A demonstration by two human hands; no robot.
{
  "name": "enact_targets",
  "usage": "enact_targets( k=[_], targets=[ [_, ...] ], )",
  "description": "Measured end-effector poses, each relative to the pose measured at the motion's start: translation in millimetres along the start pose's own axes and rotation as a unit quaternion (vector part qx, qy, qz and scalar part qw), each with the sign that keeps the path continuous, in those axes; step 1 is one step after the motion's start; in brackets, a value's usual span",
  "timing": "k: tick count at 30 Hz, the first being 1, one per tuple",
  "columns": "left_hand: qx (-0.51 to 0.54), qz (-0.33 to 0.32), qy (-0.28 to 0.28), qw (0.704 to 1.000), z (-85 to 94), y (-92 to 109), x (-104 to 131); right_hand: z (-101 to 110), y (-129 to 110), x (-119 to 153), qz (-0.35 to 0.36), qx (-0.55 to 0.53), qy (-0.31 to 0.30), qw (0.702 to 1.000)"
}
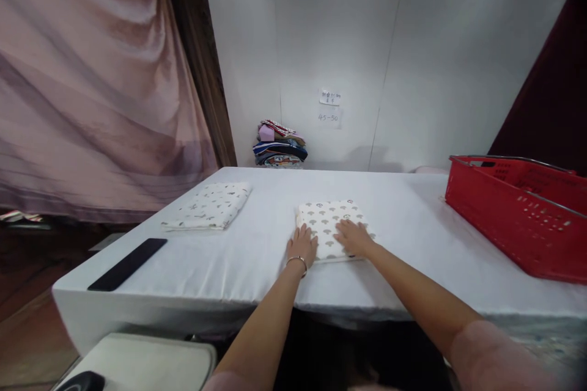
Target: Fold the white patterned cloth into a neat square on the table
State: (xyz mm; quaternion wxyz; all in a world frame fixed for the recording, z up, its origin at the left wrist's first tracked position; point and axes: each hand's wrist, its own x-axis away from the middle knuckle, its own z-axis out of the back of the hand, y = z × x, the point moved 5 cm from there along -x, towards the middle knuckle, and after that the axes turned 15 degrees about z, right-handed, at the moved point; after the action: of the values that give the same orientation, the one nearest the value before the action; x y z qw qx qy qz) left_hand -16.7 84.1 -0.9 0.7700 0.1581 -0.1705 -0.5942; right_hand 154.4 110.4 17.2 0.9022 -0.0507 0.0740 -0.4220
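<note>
A folded white cloth (326, 235) with a grey mushroom-like print lies flat in front of me on the table. My left hand (302, 245) rests at its left edge, fingers stretched out and a bracelet on the wrist. On the cloth's right part lies my right hand (355, 238), palm down with the fingers spread. Neither hand grips anything. Farther left is a second folded white cloth (208, 206) with a small scattered print, apart from both hands.
The table (270, 256) has a white cover. A red plastic basket (509, 220) stands on its right side. A flat black object (128, 264) lies near the front left corner. Behind the table is a stack of folded fabrics (279, 149) by the wall. A white seat-like surface (147, 360) is below.
</note>
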Motion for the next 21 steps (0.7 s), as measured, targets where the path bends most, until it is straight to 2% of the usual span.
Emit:
enact_targets(
  k=[4,8,12,15,17,21],
  targets=[
    [0.002,0.001,0.009,1.000,-1.1,-4,2,-1,43,43,-0.086,-0.034,0.037,0.995],
    [-0.001,-0.002,0.010,1.000,0.3,-1,4,-8,66,69,-0.141,-0.143,0.092,0.975],
    [-0.003,0.002,0.010,1.000,0.9,-1,4,-9,76,69,-0.205,-0.229,0.137,0.942],
    [-0.011,0.004,0.007,1.000,1.5,-2,4,-8,85,63,-0.276,-0.265,0.144,0.913],
    [-0.013,0.003,0.009,1.000,2.9,-2,4,-5,89,57,-0.296,-0.265,0.141,0.907],
    [-0.007,0.006,0.004,1.000,4.2,0,3,1,99,46,-0.279,-0.260,0.148,0.912]
  ],
)
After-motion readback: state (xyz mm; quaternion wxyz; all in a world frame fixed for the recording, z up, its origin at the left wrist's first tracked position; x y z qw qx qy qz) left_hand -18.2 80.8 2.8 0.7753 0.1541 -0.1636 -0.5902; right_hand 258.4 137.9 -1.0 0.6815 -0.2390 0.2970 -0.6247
